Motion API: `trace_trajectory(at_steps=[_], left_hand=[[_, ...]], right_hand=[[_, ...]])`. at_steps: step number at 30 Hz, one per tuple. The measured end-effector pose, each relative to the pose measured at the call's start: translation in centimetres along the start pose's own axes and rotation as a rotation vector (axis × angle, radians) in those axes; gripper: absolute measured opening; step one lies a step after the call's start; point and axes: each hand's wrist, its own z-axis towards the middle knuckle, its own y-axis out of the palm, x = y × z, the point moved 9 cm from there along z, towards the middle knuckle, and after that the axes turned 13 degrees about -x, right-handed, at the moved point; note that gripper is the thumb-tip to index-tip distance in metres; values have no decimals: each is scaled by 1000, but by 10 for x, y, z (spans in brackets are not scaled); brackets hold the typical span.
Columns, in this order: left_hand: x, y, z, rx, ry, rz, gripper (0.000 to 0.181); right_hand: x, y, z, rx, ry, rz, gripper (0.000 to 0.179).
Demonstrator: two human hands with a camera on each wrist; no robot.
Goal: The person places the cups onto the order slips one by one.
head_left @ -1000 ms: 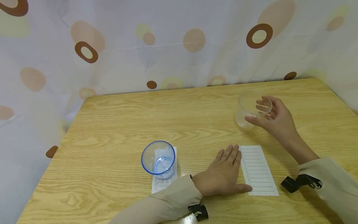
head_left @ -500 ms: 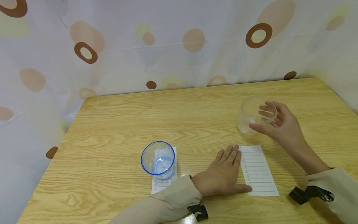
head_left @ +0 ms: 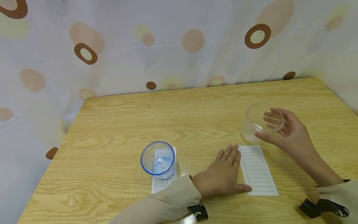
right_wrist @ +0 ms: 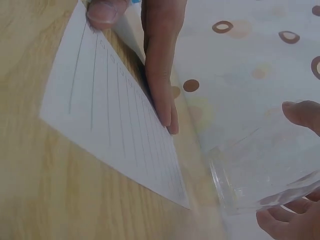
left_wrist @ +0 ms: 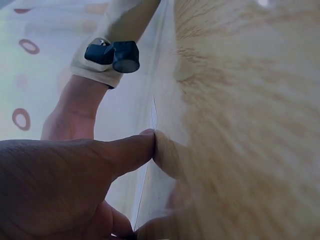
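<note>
My right hand (head_left: 293, 133) grips a clear cup (head_left: 251, 129) by its side, thumb in front and fingers behind; the cup is held near the far end of a lined paper sheet (head_left: 260, 171). In the right wrist view the clear cup (right_wrist: 265, 170) tilts, its base toward the paper. My left hand (head_left: 223, 174) lies flat with fingers straight, thumb and fingertips on the left edge of that sheet. A blue-rimmed clear cup (head_left: 158, 159) stands to the left on a second lined sheet (head_left: 163, 186), partly hidden by the cup and the left sleeve.
All of this is on a wood-grain table (head_left: 112, 124). Behind it hangs a pale curtain (head_left: 167, 62) with brown and peach ovals. A black wrist camera (head_left: 321, 209) sits on the right sleeve, and another (head_left: 198, 212) on the left.
My right hand has brought the clear cup nearer and slightly right, toward the far end of the right sheet. My left hand and the blue-rimmed cup have stayed in place.
</note>
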Motion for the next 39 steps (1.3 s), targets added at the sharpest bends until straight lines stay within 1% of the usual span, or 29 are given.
trace_trajectory(at_steps=[10, 14, 20, 25, 31, 35, 39], left_hand=[[0, 0, 2, -5, -17, 52, 99], [0, 0, 2, -10, -22, 50, 99], [0, 0, 1, 0, -22, 36, 99], [1, -1, 2, 5, -11, 35, 99], [1, -1, 2, 12, -13, 34, 98], [0, -1, 2, 19, -17, 34, 99], [-1, 0, 2, 17, -17, 28, 99]], right_hand=[[3, -2, -20, -10, -29, 12, 78], [2, -2, -29, -9, -58, 7, 78], [1, 1, -39, -18, -108, -6, 82], [0, 5, -46, -20, -112, -9, 84], [-6, 11, -55, -28, -163, -20, 87], [-6, 18, -62, -47, -170, 15, 89], [-5, 26, -66, -86, -191, 73, 91]])
